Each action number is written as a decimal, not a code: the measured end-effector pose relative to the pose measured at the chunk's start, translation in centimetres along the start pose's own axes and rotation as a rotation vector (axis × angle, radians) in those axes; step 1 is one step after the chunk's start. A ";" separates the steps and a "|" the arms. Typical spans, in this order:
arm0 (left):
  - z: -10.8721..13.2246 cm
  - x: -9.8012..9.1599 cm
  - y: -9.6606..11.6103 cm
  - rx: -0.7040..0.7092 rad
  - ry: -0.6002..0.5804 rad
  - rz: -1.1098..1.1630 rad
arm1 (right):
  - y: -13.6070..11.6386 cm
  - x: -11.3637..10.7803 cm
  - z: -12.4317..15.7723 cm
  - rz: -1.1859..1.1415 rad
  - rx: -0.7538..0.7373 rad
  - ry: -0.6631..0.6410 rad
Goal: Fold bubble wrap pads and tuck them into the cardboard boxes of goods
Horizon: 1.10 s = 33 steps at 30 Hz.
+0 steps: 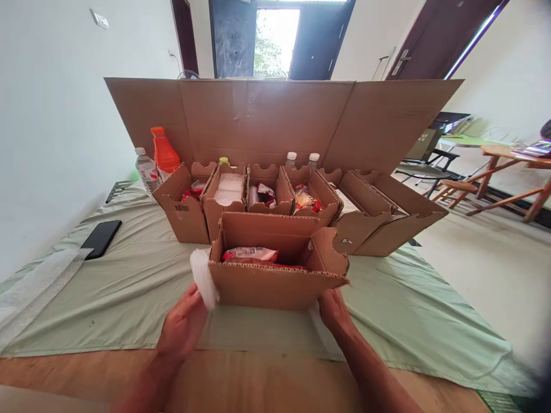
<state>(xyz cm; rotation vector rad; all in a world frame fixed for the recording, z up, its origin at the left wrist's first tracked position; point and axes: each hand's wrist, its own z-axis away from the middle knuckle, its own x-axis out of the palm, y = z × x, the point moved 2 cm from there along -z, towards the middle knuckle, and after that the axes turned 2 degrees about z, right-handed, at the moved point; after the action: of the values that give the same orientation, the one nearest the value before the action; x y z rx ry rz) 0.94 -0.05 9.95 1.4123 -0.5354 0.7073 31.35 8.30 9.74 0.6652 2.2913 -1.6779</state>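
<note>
A cardboard box (275, 287), open at the top, stands in front of me with red-and-white packets (252, 254) inside. My left hand (185, 321) pinches a clear sheet of bubble wrap (204, 278), whose whitish edge curls up beside the box's left end. The see-through sheet stretches across below the box's front wall. At the box's lower right corner, my right hand (334, 312) is closed on the sheet's other side; its fingertips are partly hidden by the box.
Behind stands a row of cardboard bins (187, 221) holding packets and wrapped goods, backed by a tall cardboard panel (267, 117). Bottles (166, 154) stand at the left. A black phone (103, 239) and more bubble wrap (41, 292) lie on the green cloth (142, 298).
</note>
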 end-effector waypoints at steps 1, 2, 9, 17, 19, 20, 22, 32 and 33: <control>-1.2 0.3 0.0 0.006 0.001 0.003 | -0.2 -0.1 -0.2 -0.013 0.007 -0.012; -2.2 0.6 0.0 0.005 0.004 0.004 | -0.5 -0.1 -0.6 -0.028 0.019 -0.020; -1.1 -1.0 1.6 0.023 0.130 -0.026 | -1.5 -0.2 -0.7 -0.169 0.133 -0.035; 6.9 -4.6 1.3 -0.223 0.326 0.072 | -1.2 -2.9 7.3 -0.211 0.280 0.118; 7.2 -2.5 -0.2 -0.338 0.204 0.086 | -3.0 -1.2 9.2 -0.312 0.250 -0.116; 7.1 -1.2 -1.0 -0.375 0.146 0.101 | -4.1 -0.2 9.9 -0.402 0.232 -0.263; 6.9 1.1 -2.4 -0.419 0.062 0.142 | -6.3 1.8 10.7 -0.627 0.226 -0.505; 6.2 -0.7 0.5 0.102 0.305 -0.382 | -7.1 -0.5 8.5 -0.475 0.310 -0.335; 6.4 -0.3 1.4 0.186 0.305 -0.474 | -7.6 -0.9 8.4 -0.378 0.246 -0.382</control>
<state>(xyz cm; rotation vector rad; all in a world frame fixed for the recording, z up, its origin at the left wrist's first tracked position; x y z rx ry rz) 0.16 -6.38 11.33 1.4950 0.1093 0.5797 27.75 -1.67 13.78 -0.0666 2.0413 -2.0593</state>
